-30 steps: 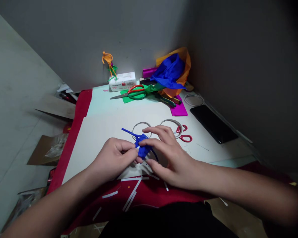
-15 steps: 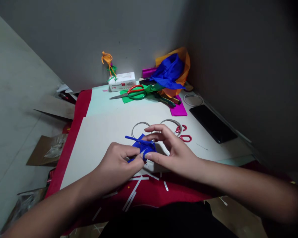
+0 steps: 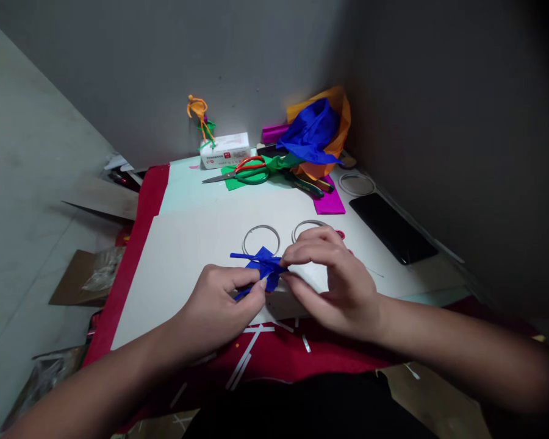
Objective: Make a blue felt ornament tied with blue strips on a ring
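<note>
A small blue paper piece (image 3: 266, 263) with thin rolled strips sticking out to the left is held over the pale board. My left hand (image 3: 226, 299) pinches its lower left part between thumb and index finger. At its right end, the thumb and fingertips of my right hand (image 3: 333, 280) close on the blue paper. Just behind the blue piece lies a wire ring (image 3: 261, 226), and a second wire ring (image 3: 308, 223) is partly covered by my right hand.
Scissors (image 3: 251, 170), pliers (image 3: 308, 184), a white box (image 3: 225, 151) with an orange figure (image 3: 199, 111), and crumpled blue paper (image 3: 313, 131) stand at the back. A black phone (image 3: 391, 227) lies right. White strips (image 3: 247, 353) litter the red cloth (image 3: 302, 360) in front.
My right hand has moved right and turned, its fingers now at the blue piece's right end. More of the left wire ring shows, while the red-handled item is mostly covered. My left hand has barely moved.
</note>
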Motion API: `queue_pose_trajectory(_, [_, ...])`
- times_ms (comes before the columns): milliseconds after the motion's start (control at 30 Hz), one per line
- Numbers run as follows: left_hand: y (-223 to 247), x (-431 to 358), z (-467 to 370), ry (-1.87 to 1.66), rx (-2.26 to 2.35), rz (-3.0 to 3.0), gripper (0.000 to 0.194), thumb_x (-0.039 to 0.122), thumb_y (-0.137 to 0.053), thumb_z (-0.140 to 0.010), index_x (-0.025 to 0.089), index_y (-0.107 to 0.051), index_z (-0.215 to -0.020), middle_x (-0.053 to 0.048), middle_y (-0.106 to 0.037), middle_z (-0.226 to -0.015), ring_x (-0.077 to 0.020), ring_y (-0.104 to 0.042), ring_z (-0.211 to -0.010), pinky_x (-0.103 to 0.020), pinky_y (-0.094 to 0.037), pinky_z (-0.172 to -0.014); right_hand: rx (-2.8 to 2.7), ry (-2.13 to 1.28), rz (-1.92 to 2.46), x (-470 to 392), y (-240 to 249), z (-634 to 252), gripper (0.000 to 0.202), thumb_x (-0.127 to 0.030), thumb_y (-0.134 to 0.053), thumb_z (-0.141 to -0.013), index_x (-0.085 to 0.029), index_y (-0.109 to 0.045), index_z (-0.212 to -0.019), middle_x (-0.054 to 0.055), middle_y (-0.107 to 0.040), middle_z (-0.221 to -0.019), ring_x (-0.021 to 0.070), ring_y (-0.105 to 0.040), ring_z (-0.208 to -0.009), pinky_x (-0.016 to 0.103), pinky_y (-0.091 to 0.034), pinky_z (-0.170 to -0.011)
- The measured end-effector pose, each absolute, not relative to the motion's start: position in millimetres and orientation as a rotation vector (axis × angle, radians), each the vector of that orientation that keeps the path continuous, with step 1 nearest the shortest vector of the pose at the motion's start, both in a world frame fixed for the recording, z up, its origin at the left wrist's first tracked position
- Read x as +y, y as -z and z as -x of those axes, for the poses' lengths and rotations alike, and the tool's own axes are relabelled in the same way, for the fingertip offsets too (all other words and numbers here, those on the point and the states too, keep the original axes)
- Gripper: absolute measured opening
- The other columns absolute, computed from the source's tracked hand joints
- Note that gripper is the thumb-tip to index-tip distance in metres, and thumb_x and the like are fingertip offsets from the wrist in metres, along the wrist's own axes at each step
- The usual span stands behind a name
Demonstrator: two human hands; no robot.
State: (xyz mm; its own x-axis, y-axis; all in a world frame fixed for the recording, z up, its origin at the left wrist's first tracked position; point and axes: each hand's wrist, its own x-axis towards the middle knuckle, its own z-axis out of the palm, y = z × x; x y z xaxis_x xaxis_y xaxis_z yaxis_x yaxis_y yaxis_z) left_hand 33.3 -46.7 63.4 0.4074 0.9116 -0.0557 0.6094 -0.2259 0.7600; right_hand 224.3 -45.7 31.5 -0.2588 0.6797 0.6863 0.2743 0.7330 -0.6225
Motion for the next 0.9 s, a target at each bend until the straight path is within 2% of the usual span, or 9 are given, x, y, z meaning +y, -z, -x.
queue_pose_trajectory(100, [-63.1, -47.4, -33.4, -0.544, 1.282, -1.981, 0.026, 0.021, -0.049, -0.083, 0.014, -0.071, -0.072, -0.002, -0.066, -0.066, -0.0132, -0.056, -0.06, -0.021, -0.041, -0.054, -1.907, -0.404, 0.743, -44.1, -32.8, -222.6, 0.043, -0.007, -0.063, -0.075, -0.024, -0.048, -0.111, 0.006, -0.06, -0.105, 0.0224, -0.054, -0.098, 0.044, -0.044, -0.088])
queue_pose_trajectory(200, [-63.4, -48.2, -33.9, -0.552, 1.266, -2.008, 0.027, 0.022, -0.049, -0.082, 0.014, -0.07, -0.068, -0.001, -0.063, -0.06, -0.012, -0.054, -0.056, -0.021, -0.041, -0.053, -1.874, -0.523, 0.822, -41.7, -32.7, -219.8, 0.045, -0.013, -0.066, -0.075, -0.022, -0.045, -0.114, 0.009, -0.055, -0.114, 0.0228, -0.051, -0.11, 0.043, -0.042, -0.094])
queue_pose_trajectory(367, [-64.9, -47.2, -34.5, -0.508, 1.253, -1.953, 0.027, 0.023, -0.049, -0.082, 0.014, -0.07, -0.066, 0.0, -0.062, -0.057, -0.0109, -0.052, -0.054, -0.02, -0.039, -0.052, -1.654, -1.074, 0.865, -40.8, -29.8, -216.3, 0.038, -0.014, -0.062, -0.08, -0.022, -0.042, -0.111, 0.004, -0.053, -0.104, 0.014, -0.061, -0.089, 0.03, -0.051, -0.079])
queue_pose_trajectory(533, [-66.9, -44.5, -34.3, -0.386, 1.21, -1.765, 0.026, 0.024, -0.049, -0.082, 0.013, -0.07, -0.072, -0.003, -0.067, -0.066, -0.0135, -0.058, -0.062, -0.022, -0.043, -0.058, -1.488, -1.184, 0.864, -40.9, -31.9, -215.8, 0.032, -0.012, -0.065, -0.077, -0.022, -0.045, -0.101, 0.0, -0.051, -0.098, 0.0093, -0.061, -0.081, 0.023, -0.051, -0.075])
queue_pose_trajectory(667, [-70.7, -45.0, -35.3, -0.291, 1.221, -1.579, 0.026, 0.026, -0.05, -0.083, 0.013, -0.068, -0.07, -0.003, -0.067, -0.068, -0.0132, -0.058, -0.063, -0.022, -0.043, -0.06, -1.449, -1.277, 0.883, -41.1, -34.1, -215.8, 0.024, -0.012, -0.058, -0.082, -0.022, -0.044, -0.1, 0.0, -0.05, -0.097, 0.0111, -0.061, -0.085, 0.023, -0.051, -0.069])
queue_pose_trajectory(767, [-74.9, -45.4, -36.2, -0.272, 1.25, -1.472, 0.026, 0.028, -0.051, -0.084, 0.013, -0.065, -0.067, 0.0, -0.061, -0.06, -0.0091, -0.051, -0.053, -0.019, -0.039, -0.051, -1.553, -1.2, 0.887, -40.9, -34.4, -217.2, 0.024, -0.013, -0.053, -0.086, -0.023, -0.044, -0.105, 0.003, -0.052, -0.101, 0.0149, -0.06, -0.094, 0.03, -0.051, -0.08])
queue_pose_trajectory(833, [-77.0, -45.1, -36.4, -0.289, 1.248, -1.463, 0.027, 0.028, -0.051, -0.084, 0.013, -0.063, -0.064, 0.003, -0.054, -0.053, -0.0068, -0.043, -0.047, -0.018, -0.033, -0.047, -1.663, -1.009, 0.888, -40.4, -34.7, -219.1, 0.03, -0.012, -0.056, -0.083, -0.022, -0.044, -0.109, 0.005, -0.053, -0.107, 0.0174, -0.056, -0.102, 0.035, -0.046, -0.09])
queue_pose_trajectory(900, [-78.0, -44.5, -36.3, -0.317, 1.234, -1.479, 0.029, 0.027, -0.051, -0.085, 0.013, -0.061, -0.062, 0.004, -0.049, -0.051, -0.006, -0.039, -0.046, -0.018, -0.03, -0.046, -1.751, -0.802, 0.886, -39.9, -35.3, -221.0, 0.035, -0.011, -0.061, -0.08, -0.021, -0.046, -0.11, 0.006, -0.054, -0.109, 0.0192, -0.052, -0.106, 0.036, -0.042, -0.094])
